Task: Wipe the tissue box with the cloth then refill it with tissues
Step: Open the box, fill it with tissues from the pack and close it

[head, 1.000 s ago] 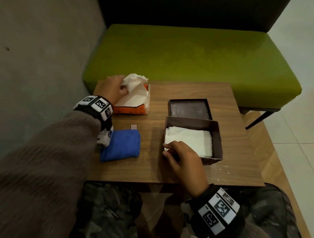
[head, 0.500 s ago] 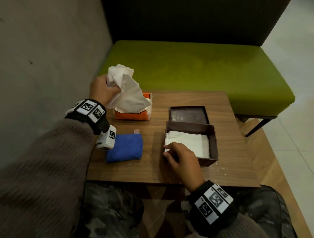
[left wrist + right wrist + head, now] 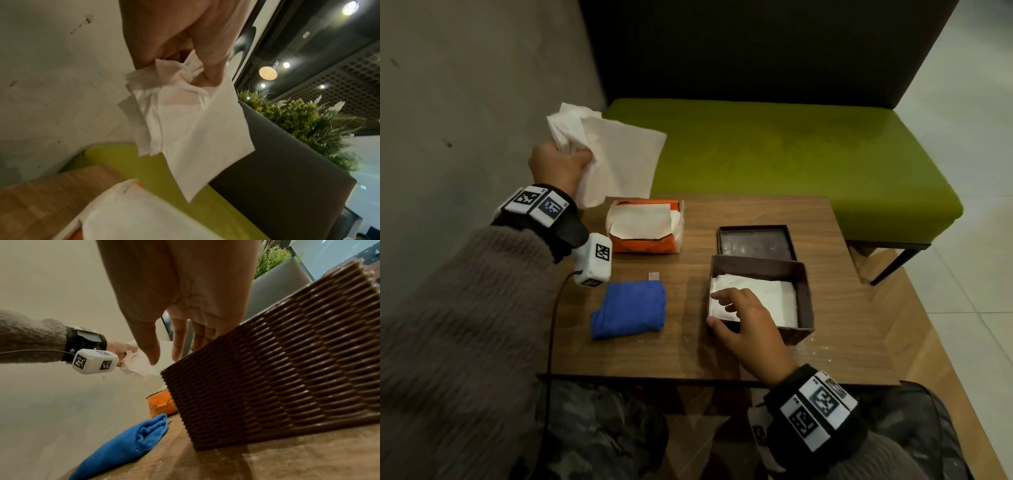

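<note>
Since a moment ago the left hand (image 3: 558,167) has risen well above the orange pack (image 3: 645,228), its fingers bunched round loose tissues (image 3: 616,161) now hanging clear of it. The right hand (image 3: 748,322) rests on the brown box (image 3: 803,298) at its near left corner, fingers relaxed over tissues inside. The blue cloth (image 3: 630,308) lies folded on the table (image 3: 842,342) between pack and box.

Both arms in fuzzy grey-brown knit sleeves (image 3: 458,308). Black band on each wrist, carrying white square tiles printed with black fiducial patterns: left band (image 3: 536,205), right band (image 3: 815,407). White rounded camera block (image 3: 593,258) with same markings hangs under left wrist; thin black cable (image 3: 551,329) trails from it. Trousers (image 3: 599,435) dark camouflage print.
</note>
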